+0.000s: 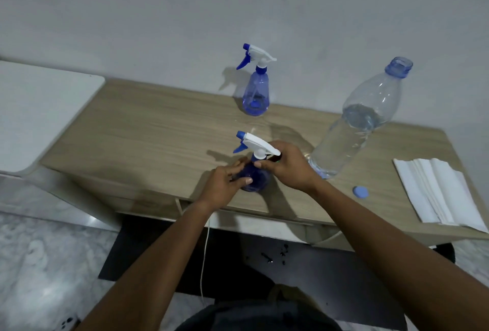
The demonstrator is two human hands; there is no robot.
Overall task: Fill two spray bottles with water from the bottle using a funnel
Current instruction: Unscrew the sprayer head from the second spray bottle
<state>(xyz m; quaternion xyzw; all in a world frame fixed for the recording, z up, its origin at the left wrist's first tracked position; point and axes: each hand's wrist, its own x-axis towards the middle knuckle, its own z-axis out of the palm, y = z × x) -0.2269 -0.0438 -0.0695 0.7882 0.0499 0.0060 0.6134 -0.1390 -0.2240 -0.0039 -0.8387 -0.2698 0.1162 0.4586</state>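
Note:
A blue spray bottle (258, 182) with a white trigger head stands near the front edge of the wooden table (148, 134). My left hand (225, 185) wraps around its body. At its neck, just under the trigger head, my right hand (287, 165) grips the collar. A second blue spray bottle (255, 92), head on, stands upright at the back by the wall. To the right stands a large clear water bottle (354, 124), uncapped and more than half full. Its blue cap (360, 192) lies on the table in front of it. No funnel is visible.
A stack of white paper towels (436, 193) lies at the table's right end. A white surface (39, 108) adjoins the table on the left. Under the table are a white cable (205, 254) and a dark mat (304, 267).

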